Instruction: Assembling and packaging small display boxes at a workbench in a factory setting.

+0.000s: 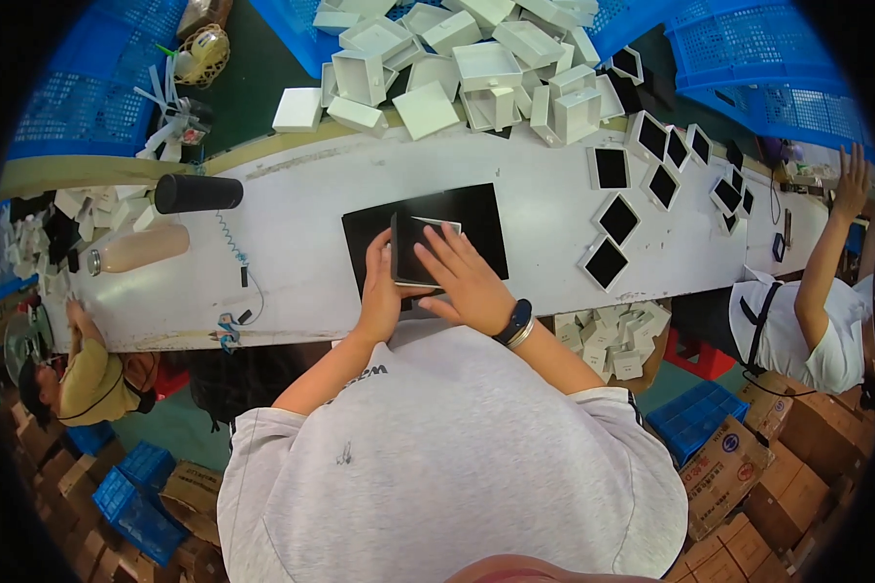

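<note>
In front of my chest, my left hand (383,290) grips the left side of a small white box tray with a black inside (410,260), tilted up over a black mat (483,219). My right hand (473,284) lies against the black face, its fingers stretched out and slightly spread. A white edge of the tray shows past the right fingertips. A dark watch and a light band sit on my right wrist. What lies under the right palm is hidden.
White boxes (486,66) pile up at the table's far edge. Several black-lined trays (616,218) lie to the right. A black cylinder (197,193), a bottle (144,249) and scissors (227,332) are at left. Co-workers sit at both ends; a carton of white boxes (612,338) stands beside me.
</note>
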Demonstrator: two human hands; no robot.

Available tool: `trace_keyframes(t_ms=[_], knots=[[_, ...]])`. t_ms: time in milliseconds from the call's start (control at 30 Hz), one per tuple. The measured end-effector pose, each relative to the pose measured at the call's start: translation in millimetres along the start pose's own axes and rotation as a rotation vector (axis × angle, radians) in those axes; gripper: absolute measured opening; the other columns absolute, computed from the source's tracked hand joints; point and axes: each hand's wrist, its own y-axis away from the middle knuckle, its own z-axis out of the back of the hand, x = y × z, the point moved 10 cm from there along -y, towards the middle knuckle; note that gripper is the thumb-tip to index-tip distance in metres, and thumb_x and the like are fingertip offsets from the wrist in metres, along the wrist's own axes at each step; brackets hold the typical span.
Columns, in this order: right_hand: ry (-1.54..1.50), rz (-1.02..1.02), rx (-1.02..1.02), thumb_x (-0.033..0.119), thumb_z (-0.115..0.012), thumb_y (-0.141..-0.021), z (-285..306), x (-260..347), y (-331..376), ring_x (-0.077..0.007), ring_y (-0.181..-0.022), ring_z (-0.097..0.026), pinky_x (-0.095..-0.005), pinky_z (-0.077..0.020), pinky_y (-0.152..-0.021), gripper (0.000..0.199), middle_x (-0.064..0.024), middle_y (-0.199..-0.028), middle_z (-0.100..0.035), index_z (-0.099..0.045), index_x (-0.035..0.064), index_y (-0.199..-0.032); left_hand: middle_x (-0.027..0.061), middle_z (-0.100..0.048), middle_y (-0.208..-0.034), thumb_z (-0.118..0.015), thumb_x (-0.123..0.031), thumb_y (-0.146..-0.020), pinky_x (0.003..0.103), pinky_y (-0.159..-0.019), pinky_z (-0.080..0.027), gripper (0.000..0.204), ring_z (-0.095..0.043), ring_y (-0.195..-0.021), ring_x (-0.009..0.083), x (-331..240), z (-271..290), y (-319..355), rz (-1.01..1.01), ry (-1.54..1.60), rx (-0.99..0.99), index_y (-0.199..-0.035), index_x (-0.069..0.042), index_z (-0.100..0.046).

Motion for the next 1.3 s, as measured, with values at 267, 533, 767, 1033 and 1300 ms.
trace_keyframes(t_ms=[267, 533, 767, 1033, 1300], knots=[[-0.493, -0.385, -0.491, 0.024, -0.07, -0.082, 13, -47, 48, -0.0396, -0.136, -0.03, -0.0453, -0.0306, -0.108, 0.062, -0.0223, -0.146, -0.03, -0.045, 0.009, -0.137, 0.0103, -0.051, -0.123, -0.05, -0.02, -0.097, 0.033, -0.082, -0.055, 0.048, -0.055, -0.107, 0.0176, 15, -13, 5, 0.061, -0.187, 0.149, -0.141, -0.011, -0.031], [-0.817, -0.662, -0.525, 0.004, -0.077, -0.074, -16, -78, 76, -0.0237, -0.117, -0.051, -0.0336, -0.048, -0.095, 0.079, -0.0139, -0.136, -0.036, -0.034, 0.0082, -0.14, 0.0075, -0.05, -0.125, -0.048, -0.028, -0.098, 0.033, -0.082, -0.052, 0.047, -0.053, -0.11, 0.0176, 22, -23, 10, 0.088, -0.206, 0.191, -0.141, -0.014, -0.035], [-1.105, -0.468, -0.577, 0.002, -0.068, -0.082, -18, -57, 72, -0.0195, -0.114, -0.052, -0.0315, -0.0482, -0.092, 0.07, -0.0099, -0.133, -0.042, -0.031, 0.0076, -0.142, 0.0088, -0.06, -0.112, -0.051, -0.016, -0.098, 0.023, -0.088, -0.041, 0.044, -0.055, -0.102, 0.0115, 12, -11, 14, -0.056, -0.278, 0.196, -0.138, -0.003, -0.038], [-1.027, -0.462, -0.671, 0.013, -0.062, -0.089, -15, -62, 89, -0.0199, -0.118, -0.044, -0.0325, -0.0349, -0.102, 0.045, -0.0099, -0.125, -0.047, -0.045, 0.0079, -0.13, 0.0063, -0.065, -0.102, -0.06, -0.005, -0.09, 0.022, -0.076, -0.044, 0.04, -0.059, -0.09, 0.0099, 6, -36, 16, 0.005, -0.455, 0.313, -0.126, -0.004, -0.042], [-0.864, -0.561, -0.869, 0.014, -0.053, -0.095, -2, -73, 103, -0.0243, -0.114, -0.045, -0.0336, -0.0341, -0.101, 0.026, -0.0113, -0.12, -0.046, -0.053, 0.0081, -0.12, 0.0156, -0.053, -0.127, -0.061, -0.002, -0.088, 0.027, -0.088, -0.048, 0.034, -0.06, -0.103, 0.0159, -20, -59, 16, -0.436, -0.734, 0.228, -0.12, -0.002, -0.047]])
